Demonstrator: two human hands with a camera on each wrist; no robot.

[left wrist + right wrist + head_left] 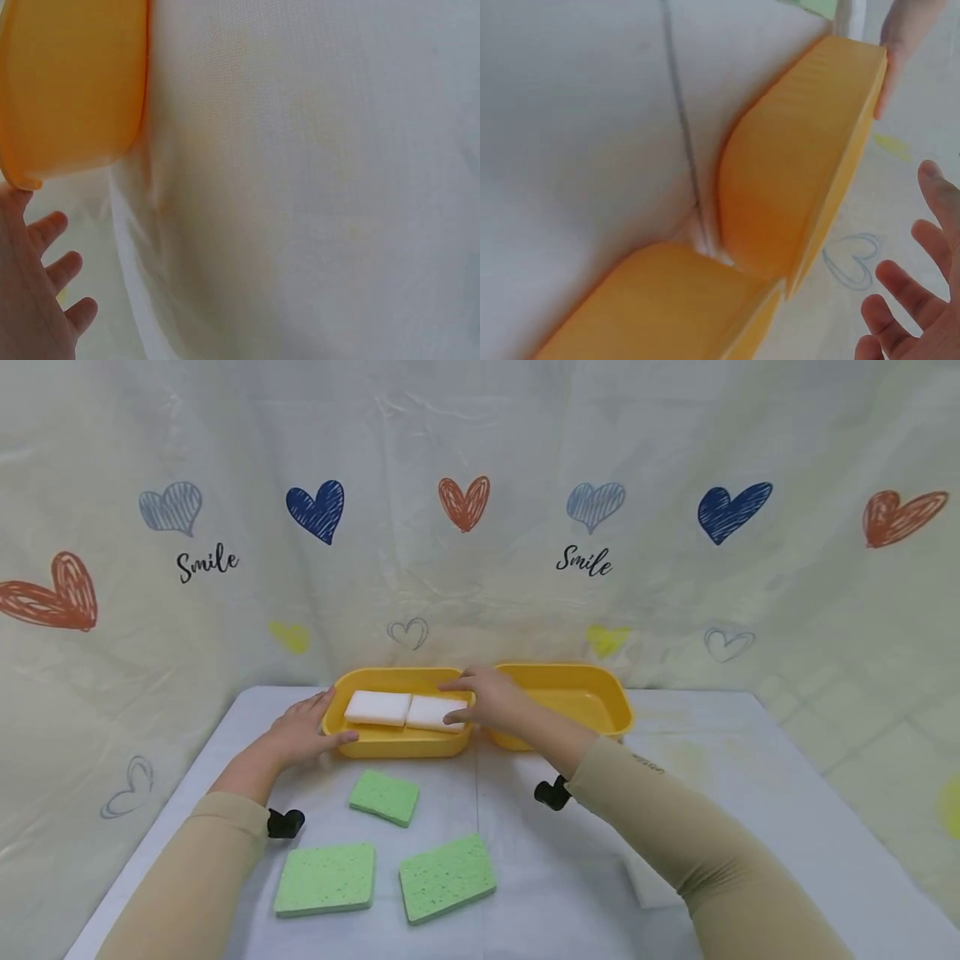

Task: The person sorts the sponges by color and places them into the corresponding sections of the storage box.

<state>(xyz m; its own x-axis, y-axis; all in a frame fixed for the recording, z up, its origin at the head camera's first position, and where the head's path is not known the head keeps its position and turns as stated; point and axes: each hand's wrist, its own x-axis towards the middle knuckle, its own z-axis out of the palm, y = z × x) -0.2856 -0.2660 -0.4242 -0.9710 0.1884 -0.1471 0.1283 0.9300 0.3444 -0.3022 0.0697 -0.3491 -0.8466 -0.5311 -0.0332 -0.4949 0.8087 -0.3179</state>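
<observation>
Two white sponges (377, 707) lie side by side in the left yellow tub (397, 748). My left hand (302, 732) rests at that tub's left end, thumb by the front rim and fingers along the side. In the left wrist view, its fingers (51, 229) are spread, one right at the tub's rim. My right hand (491, 700) is over the same tub's right end, its fingertips overlapping the right-hand sponge in the head view. From the right wrist, those fingers (911, 289) look spread, with nothing between them.
Beside the left tub stands a second yellow tub (551, 675), partly hidden by my right forearm. Three green sponges (326, 878) lie on the white-covered table (547, 893) in front. A white piece (649, 883) shows by the right sleeve. A curtain with hearts (465, 427) hangs behind.
</observation>
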